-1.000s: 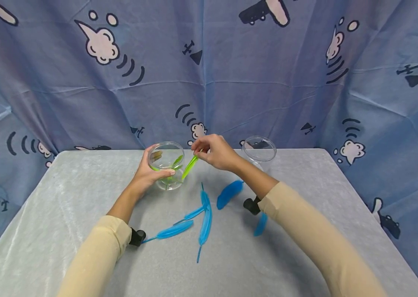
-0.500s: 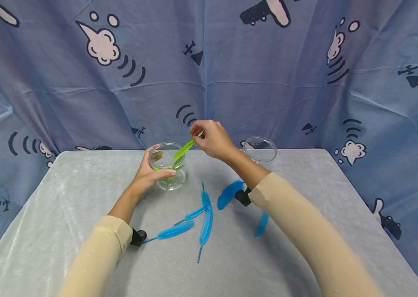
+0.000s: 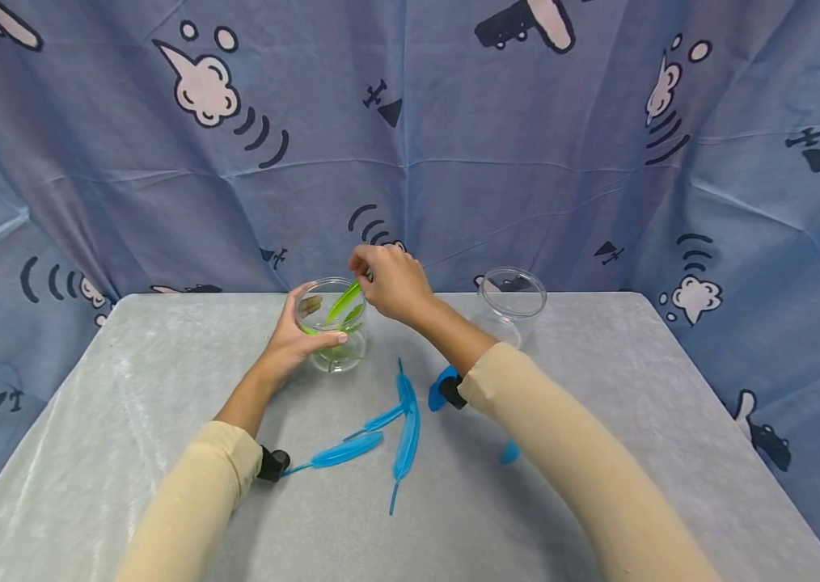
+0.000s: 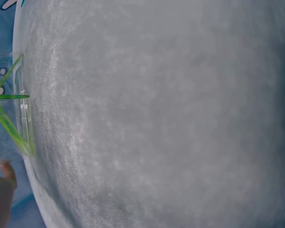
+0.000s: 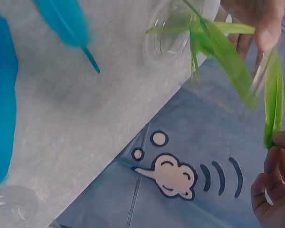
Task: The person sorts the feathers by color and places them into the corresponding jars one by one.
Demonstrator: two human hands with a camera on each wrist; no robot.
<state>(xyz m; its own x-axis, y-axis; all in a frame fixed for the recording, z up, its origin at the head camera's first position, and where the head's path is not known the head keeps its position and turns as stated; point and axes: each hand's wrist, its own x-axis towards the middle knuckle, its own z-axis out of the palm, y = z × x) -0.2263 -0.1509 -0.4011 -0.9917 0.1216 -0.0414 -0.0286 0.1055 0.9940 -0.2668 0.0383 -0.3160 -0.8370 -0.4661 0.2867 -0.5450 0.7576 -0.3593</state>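
Note:
A clear jar (image 3: 352, 352) stands near the table's back edge, and my left hand (image 3: 286, 343) grips it round the side, thumb in front. Several green feathers (image 5: 225, 59) lie crossed inside it, seen through its wall in the right wrist view. Over the rim, my right hand (image 3: 394, 284) pinches another green feather (image 3: 343, 302) by its upper end. The lower part of that feather hangs at the jar's mouth. In the left wrist view only a fingertip (image 4: 8, 173) and the jar's edge with green strips show at the left side.
Several blue feathers lie on the grey table (image 3: 162, 388): a long one (image 3: 408, 428), a shorter one (image 3: 384, 418) touching it, one (image 3: 347, 450) farther left. Two others are partly hidden under the right arm. A second clear jar (image 3: 500, 327) stands at the back right. A patterned curtain (image 3: 454, 129) hangs behind.
My right hand has risen, then moved left with the green feather, from beside the jar to over its mouth. The right forearm now covers more of the blue feathers. My left hand stays on the jar.

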